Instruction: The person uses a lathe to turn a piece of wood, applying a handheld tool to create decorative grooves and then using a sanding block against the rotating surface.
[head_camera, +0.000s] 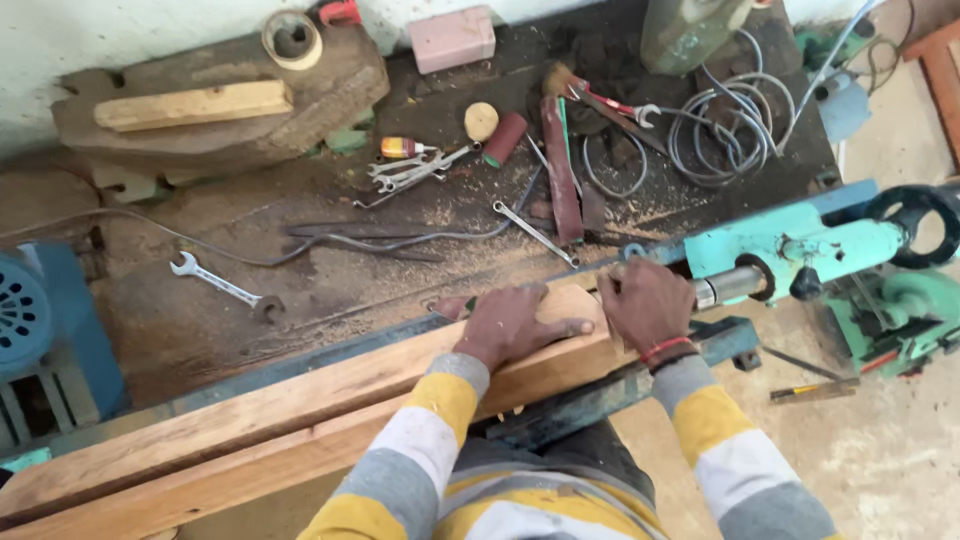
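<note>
My left hand (512, 322) lies flat, fingers extended, on the wooden beam (290, 415), which rests lengthwise on the lathe bed (640, 378). My right hand (648, 303) cups the beam's end beside the teal tailstock (800, 250). Beyond, spanners (215, 281) lie on the sawdust-covered bench (330, 270).

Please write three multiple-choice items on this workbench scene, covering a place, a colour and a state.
1. Where does the left hand rest?
A. On the wooden beam
B. On the spanner
C. On the wire coil

2. What colour is the lathe tailstock?
A. Red
B. Turquoise
C. Yellow

3. How is the right hand placed?
A. Raised in the air
B. Holding a hammer
C. At the beam's end, by the tailstock

Answers: 1 A, the palm lies flat on the beam. 2 B, its casting is painted turquoise. 3 C, its fingers sit at the beam's end, next to the metal spindle.
</note>
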